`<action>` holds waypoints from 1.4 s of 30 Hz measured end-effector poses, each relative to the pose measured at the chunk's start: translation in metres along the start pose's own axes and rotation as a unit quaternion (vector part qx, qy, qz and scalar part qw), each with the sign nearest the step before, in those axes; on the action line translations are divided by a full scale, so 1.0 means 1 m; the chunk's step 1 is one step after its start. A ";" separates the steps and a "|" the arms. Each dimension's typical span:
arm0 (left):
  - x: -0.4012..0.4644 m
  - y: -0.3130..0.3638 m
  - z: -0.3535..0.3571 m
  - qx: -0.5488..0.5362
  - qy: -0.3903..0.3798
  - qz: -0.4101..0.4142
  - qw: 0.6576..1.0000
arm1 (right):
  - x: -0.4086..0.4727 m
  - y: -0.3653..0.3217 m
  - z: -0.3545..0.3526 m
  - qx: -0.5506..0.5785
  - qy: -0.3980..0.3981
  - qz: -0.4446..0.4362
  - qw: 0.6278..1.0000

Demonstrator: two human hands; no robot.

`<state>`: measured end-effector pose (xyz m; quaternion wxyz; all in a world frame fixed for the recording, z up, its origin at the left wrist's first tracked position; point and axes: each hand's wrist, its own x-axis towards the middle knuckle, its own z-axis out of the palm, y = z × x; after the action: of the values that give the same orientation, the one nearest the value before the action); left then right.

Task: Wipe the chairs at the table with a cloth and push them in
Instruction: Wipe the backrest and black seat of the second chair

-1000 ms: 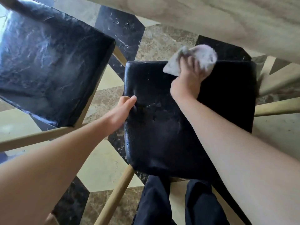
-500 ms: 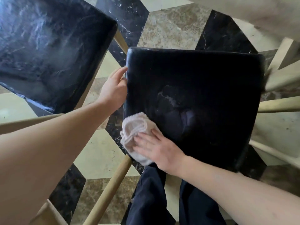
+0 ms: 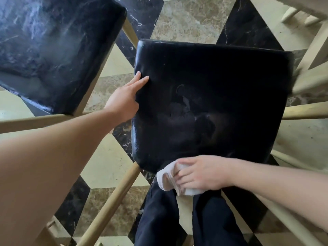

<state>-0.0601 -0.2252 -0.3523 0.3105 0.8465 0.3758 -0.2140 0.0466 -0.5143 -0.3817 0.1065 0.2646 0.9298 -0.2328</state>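
Observation:
A black padded chair seat (image 3: pixel 209 103) on pale wooden legs fills the middle of the head view. My left hand (image 3: pixel 126 98) rests on the seat's left edge, with fingers flat on the cushion and the thumb along its side. My right hand (image 3: pixel 202 172) presses a bunched white cloth (image 3: pixel 168 179) against the seat's near edge, just left of its middle. Part of the cloth hangs off the edge over my dark trousers (image 3: pixel 159 219).
A second black chair seat (image 3: pixel 53 48) stands at the upper left, close beside the first. A pale table edge (image 3: pixel 305 6) shows at the top right. Wooden chair rails (image 3: pixel 305 110) cross at the right and left. The floor is patterned marble tile (image 3: pixel 188 20).
My right hand swept the cloth from the seat's far edge to its near left corner, then right along the near edge. My left hand shifted from the side edge onto the cushion.

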 end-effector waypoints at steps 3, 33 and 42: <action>0.001 -0.008 -0.004 0.010 -0.015 0.017 1.000 | -0.010 0.043 -0.022 0.027 0.117 0.075 0.990; -0.042 0.062 0.091 0.133 0.017 0.066 0.989 | -0.091 -0.021 0.034 0.120 -0.019 0.011 0.993; -0.036 0.079 0.087 0.098 -0.011 0.019 0.995 | -0.190 0.121 -0.004 0.097 0.134 0.425 0.890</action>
<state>-0.0329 -0.3438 -0.3644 0.2337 0.8775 0.3338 -0.2531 0.2710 -0.5056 -0.3626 0.0437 0.6720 0.7067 -0.2170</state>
